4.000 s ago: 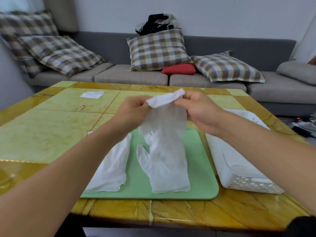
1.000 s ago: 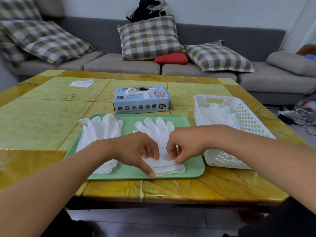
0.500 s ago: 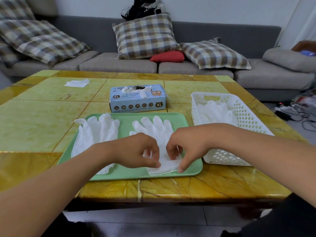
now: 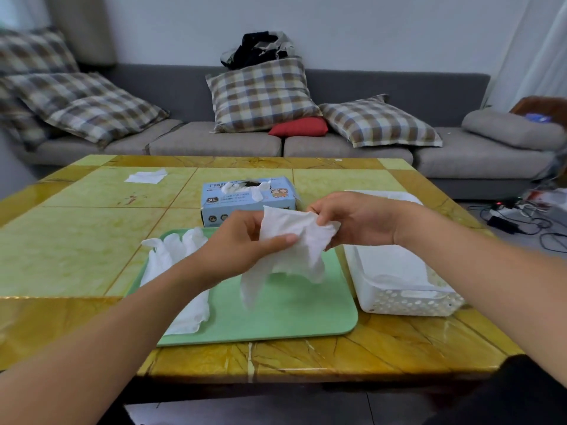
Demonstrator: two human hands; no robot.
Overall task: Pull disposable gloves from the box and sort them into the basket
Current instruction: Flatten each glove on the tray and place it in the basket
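Left hand: the left hand (image 4: 242, 240) pinches one edge of a white disposable glove (image 4: 294, 250), thumb on top, in the middle of the frame.
Right hand: the right hand (image 4: 352, 222) grips the opposite edge of the same glove, fingers curled around the fabric.
Why held so: with both hands on the cuff side, the glove hangs free above the green tray (image 4: 291, 314) and its fingers drop down; this probably lets the person shake it flat or fold it before putting it away.
Glove box: the blue box (image 4: 248, 197) marked XL stands behind the tray, centre of the frame, with one more glove sticking out of its opening, so it is easy to pull.
Other gloves: a flat pile of gloves (image 4: 181, 277) lies on the left part of the tray, I think as a waiting place.
Basket: the white perforated basket (image 4: 408, 302) stands just beside the tray, at the right, and already has white gloves inside; it is close to the right hand, so the way to it is short.
Next step, my judgement: the held glove should go into the basket.
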